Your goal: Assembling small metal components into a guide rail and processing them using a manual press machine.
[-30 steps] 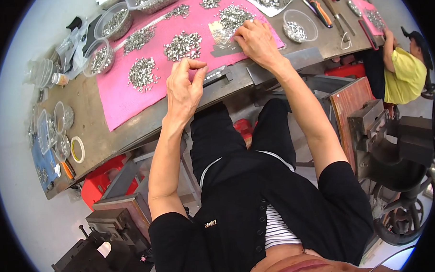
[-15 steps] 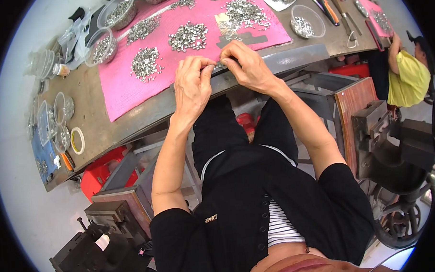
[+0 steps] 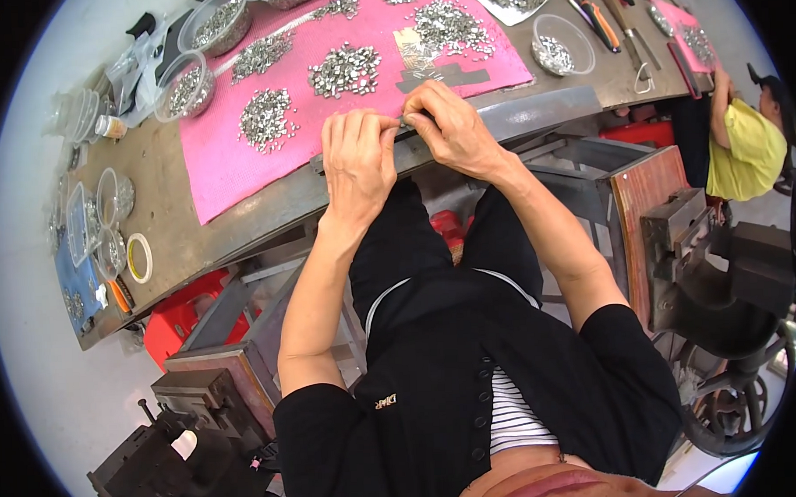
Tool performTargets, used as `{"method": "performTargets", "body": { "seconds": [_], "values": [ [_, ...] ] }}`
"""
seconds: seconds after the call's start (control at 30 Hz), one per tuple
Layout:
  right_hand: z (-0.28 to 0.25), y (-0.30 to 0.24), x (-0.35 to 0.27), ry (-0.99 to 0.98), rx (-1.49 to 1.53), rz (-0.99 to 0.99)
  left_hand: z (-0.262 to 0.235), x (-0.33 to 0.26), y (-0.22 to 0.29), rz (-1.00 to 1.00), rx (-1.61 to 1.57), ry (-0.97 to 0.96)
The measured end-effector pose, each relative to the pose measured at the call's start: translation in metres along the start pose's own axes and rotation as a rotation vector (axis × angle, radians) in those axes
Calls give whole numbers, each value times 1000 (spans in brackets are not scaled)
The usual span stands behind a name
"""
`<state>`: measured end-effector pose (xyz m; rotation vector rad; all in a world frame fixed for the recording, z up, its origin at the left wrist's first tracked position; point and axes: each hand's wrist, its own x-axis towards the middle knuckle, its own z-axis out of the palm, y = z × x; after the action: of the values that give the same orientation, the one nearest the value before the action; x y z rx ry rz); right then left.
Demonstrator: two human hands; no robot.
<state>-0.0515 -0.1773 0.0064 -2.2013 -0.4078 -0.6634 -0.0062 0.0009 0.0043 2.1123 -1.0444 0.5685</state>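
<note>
Just between hands (image 3: pixel 403 139): small metal piece (image 3: pixel 401 121)

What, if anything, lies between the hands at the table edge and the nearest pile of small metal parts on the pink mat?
Nothing visible. The left hand and right hand meet at the mat's near edge, and only bare pink mat separates them from the nearest pile of metal parts. What the fingers pinch is too small to tell.

Item pinched between hands (image 3: pixel 400 130) too small.

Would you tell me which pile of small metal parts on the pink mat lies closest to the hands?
The middle pile, just beyond the left hand; the others lie farther off.
</note>
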Motion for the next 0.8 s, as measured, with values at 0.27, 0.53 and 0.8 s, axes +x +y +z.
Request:
{"method": "performTargets", "body": {
  "seconds": [0.27, 0.53, 0.8],
  "values": [
    [-2, -1, 1, -37, -54, -12, 1, -9, 11, -150, -3, 40],
    [-3, -4, 5, -33, -158, -73, 7, -23, 8, -131, 25, 139],
    [-14, -3, 9, -121, -216, -175, 12, -28, 5, -110, 40, 163]
  ]
}}
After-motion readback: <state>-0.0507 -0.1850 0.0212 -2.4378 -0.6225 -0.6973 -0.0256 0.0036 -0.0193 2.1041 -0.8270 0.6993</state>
